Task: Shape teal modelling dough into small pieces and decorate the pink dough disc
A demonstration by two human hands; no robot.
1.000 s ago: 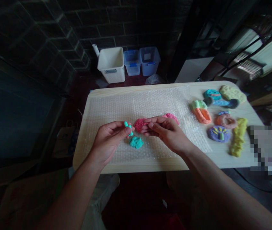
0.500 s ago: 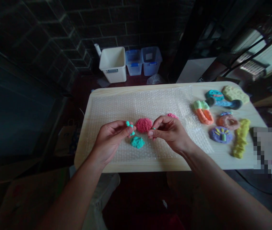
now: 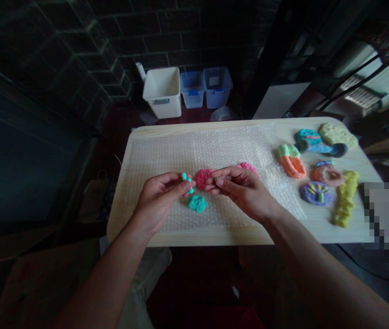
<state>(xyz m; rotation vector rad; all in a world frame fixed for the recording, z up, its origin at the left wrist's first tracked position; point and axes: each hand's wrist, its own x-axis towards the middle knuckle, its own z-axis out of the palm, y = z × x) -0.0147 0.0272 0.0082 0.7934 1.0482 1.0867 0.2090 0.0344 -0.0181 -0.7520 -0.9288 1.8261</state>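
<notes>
My left hand (image 3: 162,198) pinches a small turquoise piece of modelling clay (image 3: 189,181) made of several little balls joined together. Facing it, my right hand (image 3: 240,189) has thumb and fingers closed on a tiny bit of turquoise clay (image 3: 216,179), mostly hidden by the fingertips. Between and below the hands, a turquoise clay lump (image 3: 197,203) lies on bubble wrap (image 3: 160,155). Behind the right fingertips is a rough pink clay mound (image 3: 201,178), partly covered by them. A second pink clay piece (image 3: 248,167) shows just beyond my right hand.
Shaped clay pieces fill the table's right side: an orange and green ring (image 3: 292,162), a purple disc (image 3: 317,193), a yellow strip (image 3: 345,198) and a blue bar with dark ends (image 3: 322,148). Beyond the table (image 3: 215,238) stand a white bin (image 3: 162,91) and two clear boxes (image 3: 217,87).
My right hand has shifted slightly left, with its fingers straighter and now covering part of the pink mound. The left hand keeps its pinch on the turquoise balls almost unmoved.
</notes>
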